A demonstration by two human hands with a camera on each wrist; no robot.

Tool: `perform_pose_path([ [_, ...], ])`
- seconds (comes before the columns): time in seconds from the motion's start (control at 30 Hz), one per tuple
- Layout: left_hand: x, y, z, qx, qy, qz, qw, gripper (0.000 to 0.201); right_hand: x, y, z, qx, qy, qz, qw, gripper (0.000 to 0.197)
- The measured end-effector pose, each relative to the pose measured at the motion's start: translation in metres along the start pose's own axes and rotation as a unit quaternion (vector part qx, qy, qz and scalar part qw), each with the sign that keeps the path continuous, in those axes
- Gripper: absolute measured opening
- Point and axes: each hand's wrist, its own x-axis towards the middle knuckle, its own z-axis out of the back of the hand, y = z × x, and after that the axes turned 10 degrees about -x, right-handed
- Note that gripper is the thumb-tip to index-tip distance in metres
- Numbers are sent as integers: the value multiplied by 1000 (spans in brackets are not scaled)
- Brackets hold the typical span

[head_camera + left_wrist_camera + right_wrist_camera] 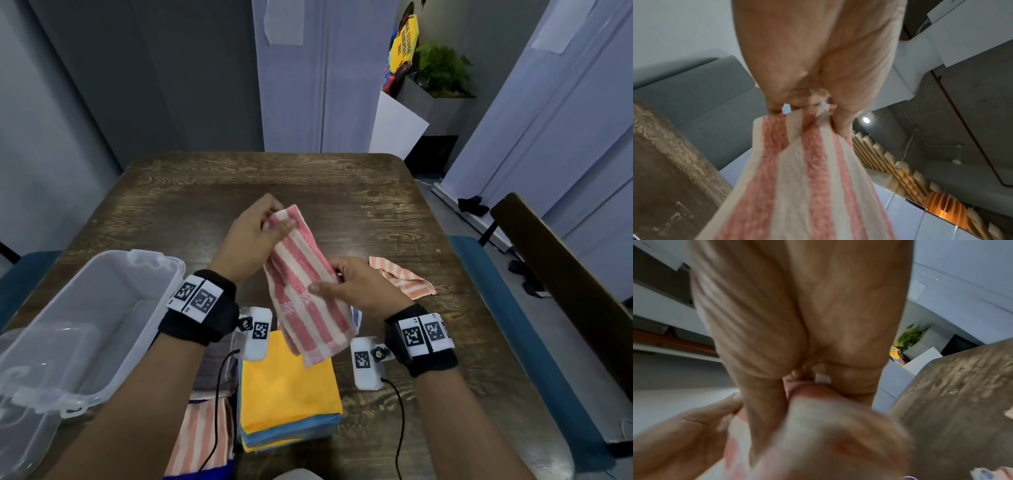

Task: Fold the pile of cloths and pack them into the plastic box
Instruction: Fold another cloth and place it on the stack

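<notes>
A red-and-white striped cloth (pixel 305 291) hangs folded lengthwise above the table, held by both hands. My left hand (pixel 263 226) pinches its far top end, which shows close up as the striped cloth (pixel 797 170) under the left hand (pixel 813 104). My right hand (pixel 339 277) grips its right edge about halfway down; in the right wrist view the cloth (pixel 818 426) is a blur under the right hand (pixel 807 374). The clear plastic box (pixel 68 329) stands open at the left. A stack of folded cloths (pixel 287 394), orange on top, lies under the hanging end.
An orange-striped cloth (pixel 400 277) lies crumpled right of my right hand. Another orange-striped cloth (pixel 202 435) and a grey one (pixel 215 366) lie by the stack. The wooden table (pixel 205 192) stretches beyond. A chair back (pixel 561 274) stands at the right.
</notes>
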Motion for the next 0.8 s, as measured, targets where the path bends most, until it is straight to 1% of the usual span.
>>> perform_pose_path([
  [0.07,-3,-2,6,15,-55,-1,998,17,-1,-10,-2,-44,28,-29,998,10],
  [0.13,-6,2,14,43,-113,5,993,17,-1,-21,-8,-68,23,-45,996,22],
  [0.17,-10,7,19,66,-136,4,989,18,-1,-26,-11,-65,15,-44,997,24],
  [0.2,-16,13,23,89,-153,4,984,18,1,-32,-15,-57,7,-41,998,21],
  [0.23,-22,20,27,108,-167,7,980,19,4,-38,-19,-42,-4,-35,998,16],
  [0.3,-39,37,34,128,-196,32,972,21,14,-51,-34,30,-31,-35,998,20],
  [0.4,-71,68,43,129,-236,106,957,25,29,-57,-65,165,-89,-63,980,28],
  [0.47,-100,91,49,140,-250,149,947,30,37,-58,-92,202,-110,-78,970,27],
  [0.53,-130,114,57,139,-266,193,934,33,44,-55,-122,169,-116,-77,976,21],
  [0.6,-159,137,65,135,-290,244,916,34,48,-49,-152,108,-106,-77,986,12],
  [0.7,-205,168,78,155,-296,318,887,32,55,-46,-194,-50,-64,-77,994,8],
  [0.73,-220,176,81,164,-288,336,882,30,56,-47,-207,-92,-40,-77,992,9],
  [0.8,-247,190,88,182,-267,359,876,29,54,-50,-233,-164,7,-75,984,24],
])
